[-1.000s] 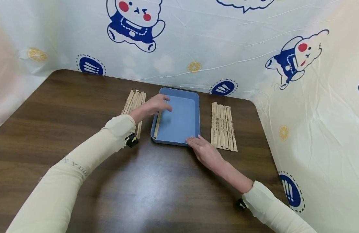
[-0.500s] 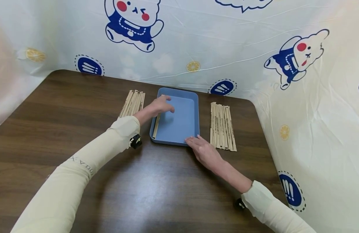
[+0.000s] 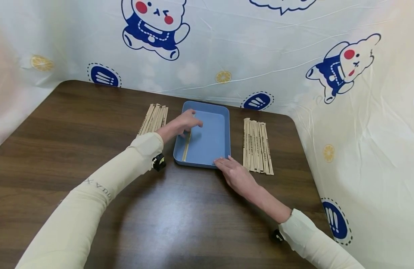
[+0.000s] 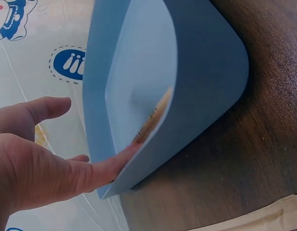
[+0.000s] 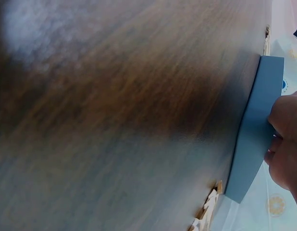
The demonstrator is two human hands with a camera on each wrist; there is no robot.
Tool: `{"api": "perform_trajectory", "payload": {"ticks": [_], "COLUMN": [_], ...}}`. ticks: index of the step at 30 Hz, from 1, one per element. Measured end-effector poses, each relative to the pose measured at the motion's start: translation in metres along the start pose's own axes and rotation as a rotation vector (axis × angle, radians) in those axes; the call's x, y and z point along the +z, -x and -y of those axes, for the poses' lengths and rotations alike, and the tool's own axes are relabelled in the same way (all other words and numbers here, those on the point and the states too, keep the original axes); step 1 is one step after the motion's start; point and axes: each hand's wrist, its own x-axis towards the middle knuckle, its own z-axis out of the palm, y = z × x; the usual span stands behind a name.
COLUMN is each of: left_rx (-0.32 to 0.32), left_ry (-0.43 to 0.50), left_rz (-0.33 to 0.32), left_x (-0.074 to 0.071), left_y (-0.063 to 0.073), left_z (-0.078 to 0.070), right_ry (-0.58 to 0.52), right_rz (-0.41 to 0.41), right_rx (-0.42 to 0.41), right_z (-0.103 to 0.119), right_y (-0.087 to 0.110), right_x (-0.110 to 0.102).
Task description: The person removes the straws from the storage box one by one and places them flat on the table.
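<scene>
A shallow blue tray (image 3: 210, 142) lies on the brown table. Inside it, near the left wall, is one long, thin paper-wrapped stick (image 3: 186, 147) with dark print. My left hand (image 3: 184, 121) reaches over the left side of the tray, thumb held apart. In the left wrist view, a straight finger (image 4: 107, 171) touches the stick (image 4: 153, 118) by the tray wall. My right hand (image 3: 238, 175) holds the near right corner of the tray, its fingertips over the rim. In the right wrist view, that hand (image 5: 288, 139) overlaps the outer wall of the tray (image 5: 256, 115).
Several similar wrapped sticks lie side by side left of the tray (image 3: 154, 117), partly hidden by the left forearm. Another row of wrapped sticks (image 3: 256, 147) lies to the right. A printed curtain (image 3: 200, 45) hangs behind the table.
The stick in the tray has shifted right, away from the left wall. My left hand has moved slightly right with it. The right hand has stayed at the corner.
</scene>
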Motion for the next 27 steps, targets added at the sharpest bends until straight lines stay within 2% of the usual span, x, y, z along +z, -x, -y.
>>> {"api": "perform_trajectory", "payload": {"ticks": [6, 17, 20, 27], "left_rx": [-0.053, -0.082, -0.075, -0.007], "left_ry": [0.051, -0.033, -0.094, -0.328], "left_rz": [0.005, 0.016, 0.001, -0.069], "left_x": [0.003, 0.009, 0.011, 0.019], "left_y": [-0.005, -0.012, -0.016, -0.025], "left_z": [0.002, 0.005, 0.005, 0.007], "right_ry": [-0.009, -0.006, -0.003, -0.003], "right_rz": [0.001, 0.025, 0.027, 0.035], "right_rx": [0.001, 0.022, 0.022, 0.027], "right_z": [0.0, 0.002, 0.002, 0.003], "right_y": [0.001, 0.0, 0.001, 0.0], "right_x": [0.0, -0.003, -0.003, -0.004]}}
